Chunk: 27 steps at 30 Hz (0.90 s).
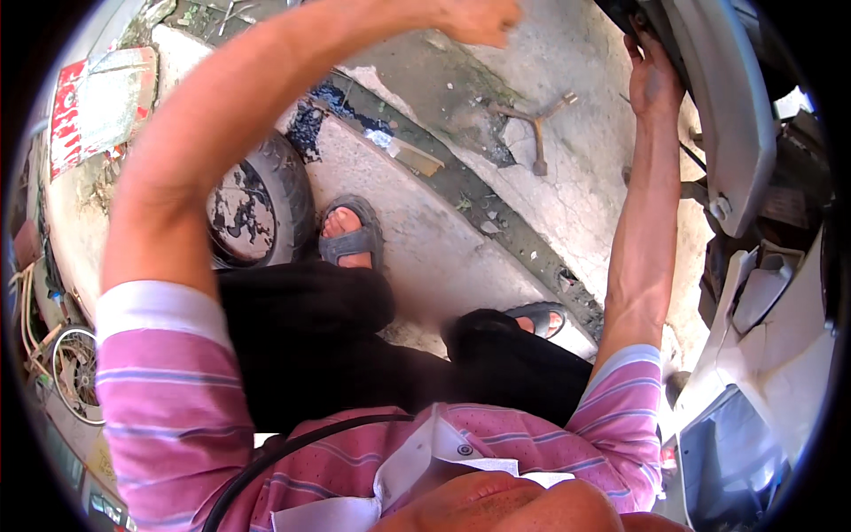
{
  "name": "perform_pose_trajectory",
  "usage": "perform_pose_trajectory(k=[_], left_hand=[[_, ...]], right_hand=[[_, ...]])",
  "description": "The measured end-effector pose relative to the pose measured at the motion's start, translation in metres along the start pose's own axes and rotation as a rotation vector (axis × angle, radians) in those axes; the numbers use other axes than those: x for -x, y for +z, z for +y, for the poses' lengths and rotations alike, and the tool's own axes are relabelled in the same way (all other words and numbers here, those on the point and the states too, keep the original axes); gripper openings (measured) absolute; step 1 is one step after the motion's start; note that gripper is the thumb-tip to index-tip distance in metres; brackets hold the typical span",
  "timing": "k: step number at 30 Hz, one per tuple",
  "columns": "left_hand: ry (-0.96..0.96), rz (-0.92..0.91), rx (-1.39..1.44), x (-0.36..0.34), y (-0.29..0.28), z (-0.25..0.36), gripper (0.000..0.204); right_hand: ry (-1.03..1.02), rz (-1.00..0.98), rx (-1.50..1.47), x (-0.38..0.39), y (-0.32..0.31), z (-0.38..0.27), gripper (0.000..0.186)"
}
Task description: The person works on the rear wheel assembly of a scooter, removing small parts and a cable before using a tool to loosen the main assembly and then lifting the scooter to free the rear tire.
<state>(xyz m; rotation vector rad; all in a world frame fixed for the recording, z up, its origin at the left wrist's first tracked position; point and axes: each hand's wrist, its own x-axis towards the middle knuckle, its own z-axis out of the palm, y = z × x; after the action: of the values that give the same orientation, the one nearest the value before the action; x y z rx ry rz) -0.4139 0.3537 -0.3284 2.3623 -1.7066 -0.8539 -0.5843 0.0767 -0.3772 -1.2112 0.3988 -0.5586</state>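
Near the top edge of the head view, my left hand (483, 21) is raised with its fingers curled in. Motion blurs that arm, and I cannot make out anything inside the fingers. On the right, my right hand (656, 82) reaches up against the dark underside of a large grey vehicle panel (731, 115). Its visible fingers are stretched and apart, touching the dark part; some fingertips are hidden there. A rusty three-armed wheel wrench (537, 129) lies on the concrete between the two arms.
A tyre (285, 199) with a paint-spotted wheel stands left of my sandalled foot (351, 232). A shallow gutter (487, 208) crosses the ground diagonally. A red and white board (102, 111) lies far left, above a spoked wheel (78, 374). Broken white vehicle parts (753, 346) crowd the right side.
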Motion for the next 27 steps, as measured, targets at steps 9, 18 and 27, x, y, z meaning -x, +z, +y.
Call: perform_pose_trajectory(k=[9,18,27], left_hand=[[-0.361,-0.102,-0.115,0.139,-0.064,-0.128,0.029],[-0.53,0.601,-0.21,0.176,0.025,-0.244,0.033],[-0.534,0.397,-0.275,0.157,0.048,-0.294,0.03]], right_hand=[[-0.028,0.1,0.101,0.007,0.028,-0.002,0.046],[-0.034,0.138,0.112,0.015,0.046,-0.006,0.049],[0.016,0.233,0.089,0.022,0.068,-0.01,0.048]])
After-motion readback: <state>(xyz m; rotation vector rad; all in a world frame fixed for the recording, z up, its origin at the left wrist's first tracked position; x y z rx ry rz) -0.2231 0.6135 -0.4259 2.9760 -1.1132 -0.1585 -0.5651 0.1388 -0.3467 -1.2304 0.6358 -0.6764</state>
